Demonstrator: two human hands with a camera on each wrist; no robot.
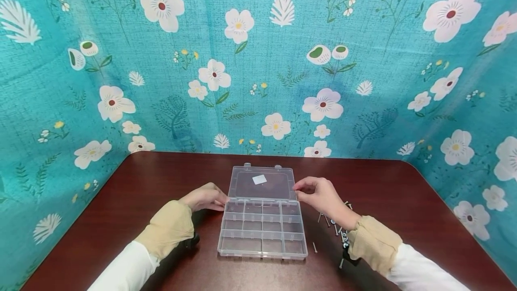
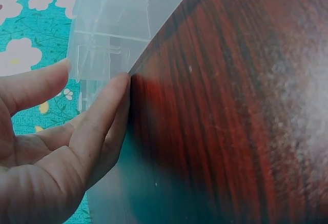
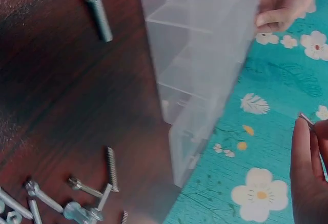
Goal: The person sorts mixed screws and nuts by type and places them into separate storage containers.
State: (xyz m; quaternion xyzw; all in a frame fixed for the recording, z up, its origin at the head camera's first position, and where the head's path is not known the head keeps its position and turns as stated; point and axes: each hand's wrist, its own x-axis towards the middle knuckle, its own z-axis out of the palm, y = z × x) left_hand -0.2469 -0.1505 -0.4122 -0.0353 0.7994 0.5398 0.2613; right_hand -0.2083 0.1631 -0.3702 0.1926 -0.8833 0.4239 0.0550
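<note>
A clear plastic compartment box (image 1: pixel 252 241) lies on the table with its lid (image 1: pixel 278 183) folded back flat. My left hand (image 1: pixel 206 199) rests against the box's left side near the hinge; its fingers (image 2: pixel 110 106) are fairly straight, touching the side wall low down, with the thumb near the upper edge. Between thumb and fingertips my right hand (image 1: pixel 321 196) pinches a small metal screw (image 3: pixel 306 119), beside the lid's right edge. In the head view that screw is too small to make out.
Several loose screws (image 3: pixel 45 197) and a nut (image 3: pixel 14 217) lie in a pile under my right forearm. One single screw (image 1: pixel 315 247) lies just right of the box. A white label (image 1: pixel 260 179) is on the lid. Floral cloth (image 1: pixel 258 80) hangs behind the brown table (image 1: pixel 161 169).
</note>
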